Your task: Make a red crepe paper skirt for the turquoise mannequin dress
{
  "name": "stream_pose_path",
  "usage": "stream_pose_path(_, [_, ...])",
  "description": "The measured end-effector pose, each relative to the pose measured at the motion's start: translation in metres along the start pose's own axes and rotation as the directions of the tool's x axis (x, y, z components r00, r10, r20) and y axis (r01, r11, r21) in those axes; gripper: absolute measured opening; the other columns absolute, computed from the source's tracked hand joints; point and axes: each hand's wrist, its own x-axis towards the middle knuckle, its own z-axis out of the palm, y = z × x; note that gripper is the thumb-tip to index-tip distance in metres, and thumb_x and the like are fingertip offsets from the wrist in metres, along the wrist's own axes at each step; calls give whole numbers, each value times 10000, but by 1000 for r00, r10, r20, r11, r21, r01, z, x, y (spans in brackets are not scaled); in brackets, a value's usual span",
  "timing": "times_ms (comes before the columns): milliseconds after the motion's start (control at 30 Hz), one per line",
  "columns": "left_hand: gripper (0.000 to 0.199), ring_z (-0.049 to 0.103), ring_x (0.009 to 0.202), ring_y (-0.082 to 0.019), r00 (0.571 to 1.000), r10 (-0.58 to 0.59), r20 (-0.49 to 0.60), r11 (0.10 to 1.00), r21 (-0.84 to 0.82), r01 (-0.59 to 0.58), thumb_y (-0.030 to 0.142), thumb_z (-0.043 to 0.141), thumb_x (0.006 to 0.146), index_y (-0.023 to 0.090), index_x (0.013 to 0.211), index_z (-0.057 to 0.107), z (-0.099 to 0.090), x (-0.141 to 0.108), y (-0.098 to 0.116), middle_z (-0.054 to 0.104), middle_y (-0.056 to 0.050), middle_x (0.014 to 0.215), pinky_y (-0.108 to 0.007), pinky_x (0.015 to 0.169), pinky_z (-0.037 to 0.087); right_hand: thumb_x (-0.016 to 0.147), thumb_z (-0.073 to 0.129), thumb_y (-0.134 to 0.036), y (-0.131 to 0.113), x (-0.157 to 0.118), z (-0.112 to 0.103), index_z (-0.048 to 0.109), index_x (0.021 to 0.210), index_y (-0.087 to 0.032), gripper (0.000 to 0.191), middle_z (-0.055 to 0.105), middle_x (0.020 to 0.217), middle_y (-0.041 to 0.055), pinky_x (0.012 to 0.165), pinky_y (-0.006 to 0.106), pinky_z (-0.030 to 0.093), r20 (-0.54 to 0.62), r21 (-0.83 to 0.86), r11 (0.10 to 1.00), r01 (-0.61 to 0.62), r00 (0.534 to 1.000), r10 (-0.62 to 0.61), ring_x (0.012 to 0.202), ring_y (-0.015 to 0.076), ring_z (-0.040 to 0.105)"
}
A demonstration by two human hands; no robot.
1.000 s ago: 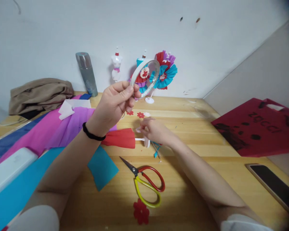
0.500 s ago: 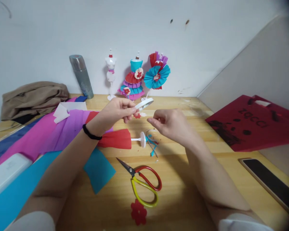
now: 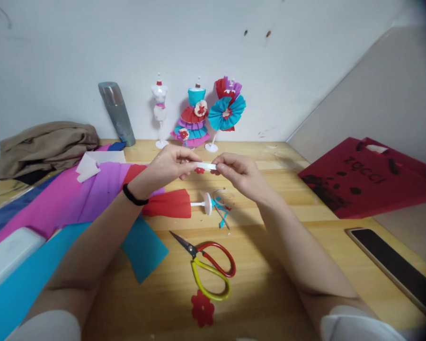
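A narrow white roll of tape [image 3: 208, 166] is held level above the table, seen edge-on. My left hand [image 3: 179, 162] pinches its left end between thumb and fingers. At the right end, the thumb and fingertips of my right hand [image 3: 239, 171] close on it. Just behind the roll shows a small red paper flower [image 3: 199, 170]. Below the hands lies a doll-sized dress form [image 3: 208, 203] on its side, wearing a red crepe paper skirt [image 3: 172, 203]. Scissors with red and yellow handles [image 3: 211, 267] rest nearer me, beside a larger red paper flower [image 3: 202, 308].
Three small dress forms stand by the wall: a mostly bare one [image 3: 159, 111], a ruffled one [image 3: 191, 121] and one with a blue fan [image 3: 227, 112]. Crepe paper sheets [image 3: 74, 194] and a flask [image 3: 117, 113] are left; a red bag [image 3: 362, 180] and phone [image 3: 390, 265] right.
My right hand has moved left and up to the roll of tape and now grips its right end. The roll has tilted from a visible ring to edge-on. The view has shifted slightly.
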Motion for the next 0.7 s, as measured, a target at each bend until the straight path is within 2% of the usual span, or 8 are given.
stream_pose_path(67, [138,612,594,-124,984,85,-155,993,98,-70,181,722,768,151,887,785,4,1,-2,720,-33,703,-236,547,484,893,588,-438,0,0,2,625,758,-214,265,637,732,14,693,314,453,-23,70,998,-1,1000,3,723,181,583])
stream_pose_path(133, [102,683,765,-167,934,242,-264,956,228,-183,182,745,768,167,861,782,7,1,-3,772,-66,873,-284,682,541,886,601,-438,-2,0,3,623,757,-224,250,635,718,10,684,313,459,-32,137,991,-12,999,16,703,178,586])
stream_pose_path(233, [60,704,935,-206,860,434,-268,850,438,-293,217,718,840,186,820,765,10,-2,-1,778,-83,991,-341,826,554,874,619,-447,-5,-1,4,618,778,-236,232,645,719,11,699,322,477,-58,191,981,-11,998,23,710,186,605])
stream_pose_path(367, [182,701,919,-222,795,575,-196,681,652,-332,232,614,912,205,764,717,12,-7,5,771,-75,950,-377,833,531,898,585,-425,-2,-1,2,622,773,-229,235,643,720,13,692,322,453,-126,109,994,33,992,-19,701,182,588])
stream_pose_path(433, [178,699,886,-216,819,550,-162,695,634,-341,208,606,892,193,736,690,10,-8,10,771,-75,921,-358,790,519,908,569,-405,-1,-1,0,618,762,-220,240,637,723,13,690,321,437,-148,31,997,64,987,-59,703,180,576])
stream_pose_path(500, [158,697,863,-197,881,452,-142,786,530,-318,167,613,846,176,699,669,8,-10,15,776,-79,933,-315,724,507,913,567,-393,0,-1,-3,606,749,-213,247,625,719,12,692,319,427,-142,-34,995,91,985,-95,710,179,567])
stream_pose_path(600, [133,702,906,-188,961,251,-120,930,305,-205,161,634,789,162,658,660,3,-12,22,780,-87,1004,-269,684,502,937,563,-403,-3,-1,-7,586,726,-212,286,600,692,3,679,315,419,-69,-53,991,123,990,-126,689,169,553])
stream_pose_path(700, [132,702,869,-174,990,105,-90,991,94,-96,194,671,762,153,637,654,-1,-14,27,775,-100,1023,-262,693,516,952,575,-452,-6,-1,-11,594,723,-226,323,573,653,-9,638,307,414,7,15,991,132,991,-133,630,154,532])
